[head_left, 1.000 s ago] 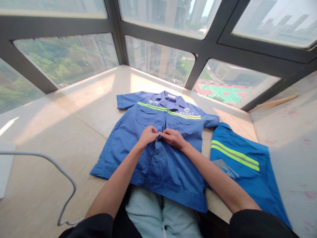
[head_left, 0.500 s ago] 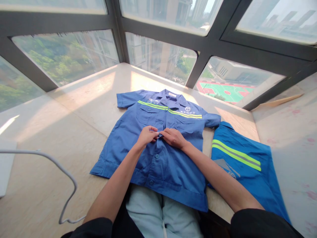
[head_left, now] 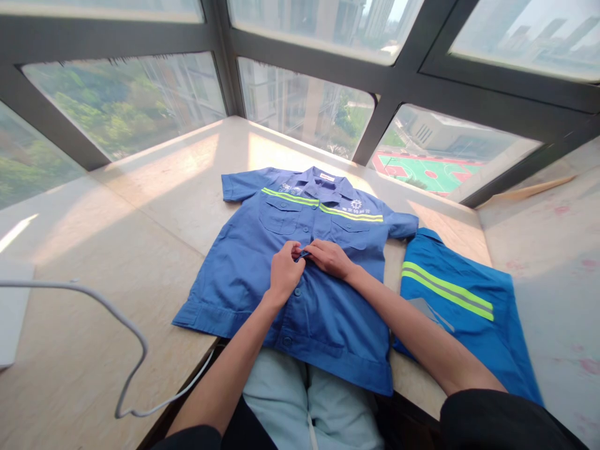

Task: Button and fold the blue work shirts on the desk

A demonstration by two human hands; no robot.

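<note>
A blue short-sleeved work shirt (head_left: 239, 250) lies face up before me, collar away from me, with yellow-green reflective strips across the chest. At the middle of its front placket, my left hand (head_left: 287, 269) is closed on the fabric edge. My right hand (head_left: 329, 257) pinches the placket right beside it, the fingertips of both hands almost meeting. The button between them is hidden by my fingers. Other shirt buttons show above the hands and below, such as a lower button (head_left: 297, 292).
A brighter blue folded garment (head_left: 469, 337) with a reflective strip lies at the right, against the patterned wall (head_left: 544, 269). A grey-white cable (head_left: 135, 331) loops over the stone-look sill (head_left: 94, 250) at left, near a white object (head_left: 16, 312). Framed windows (head_left: 304, 106) stand behind.
My left hand has turned and shifted slightly right and toward me, its fingers curling more at the placket. My right hand has stayed almost in place. The shirt lies as before.
</note>
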